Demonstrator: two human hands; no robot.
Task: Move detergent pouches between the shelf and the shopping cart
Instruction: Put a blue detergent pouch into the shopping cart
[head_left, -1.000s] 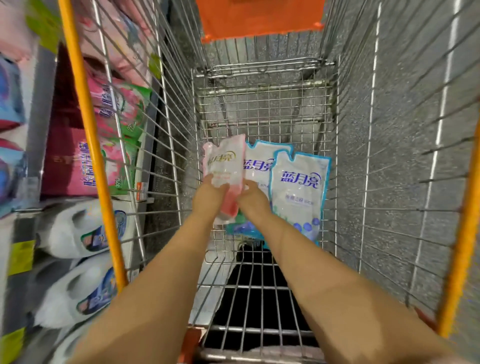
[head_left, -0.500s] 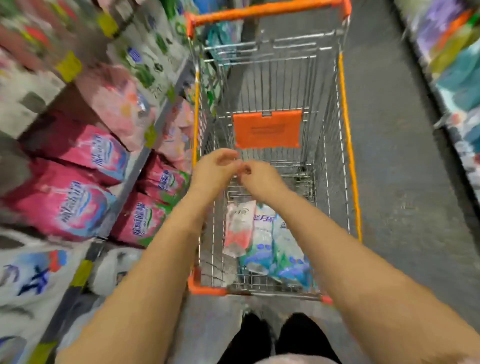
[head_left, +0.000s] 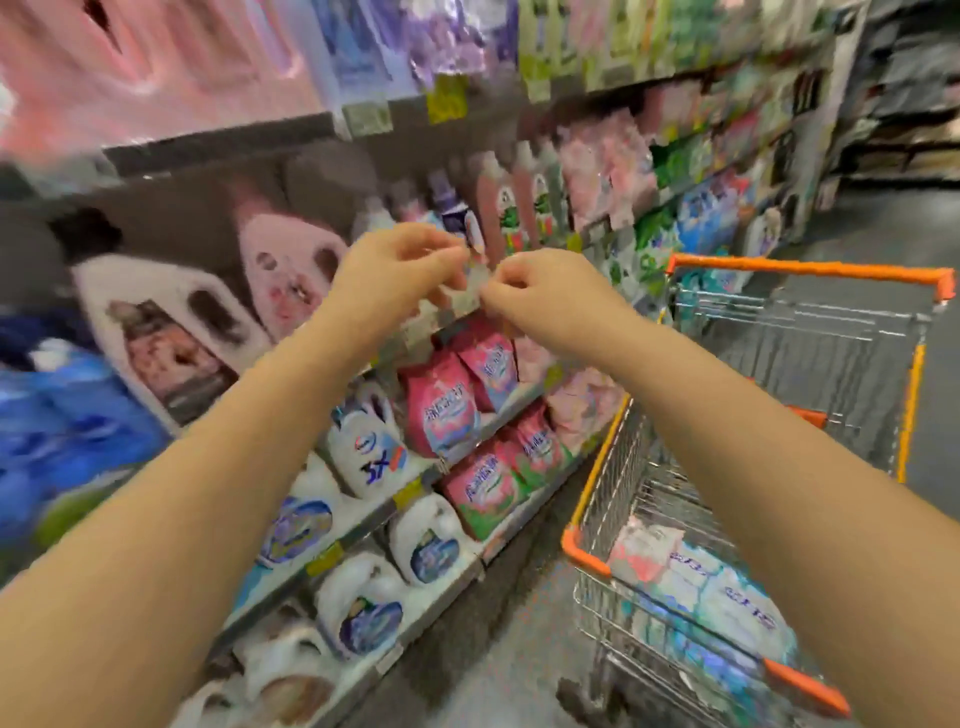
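Observation:
My left hand (head_left: 400, 270) and my right hand (head_left: 545, 291) are raised side by side in front of the shelf (head_left: 363, 525), fingers curled, fingertips almost touching; I see nothing held in either. Behind and below them, pink detergent pouches (head_left: 441, 415) stand in rows on the middle shelves. At the right stands the wire shopping cart (head_left: 587, 551) with orange rims. In its basket lie a pink-and-white pouch (head_left: 644, 556) and blue-and-white pouches (head_left: 727, 597), partly hidden by my right forearm.
White detergent jugs (head_left: 363, 452) fill the lower left shelves, and a large white jug (head_left: 166, 327) and a pink one (head_left: 285, 270) stand higher up. Bottles (head_left: 498, 208) line the shelf behind my hands. The grey aisle floor (head_left: 883, 249) runs on past the cart.
A second ago both hands held the pink-and-white pouch low in the cart. They let it go, rose out of the basket, and the view swung left toward the shelf.

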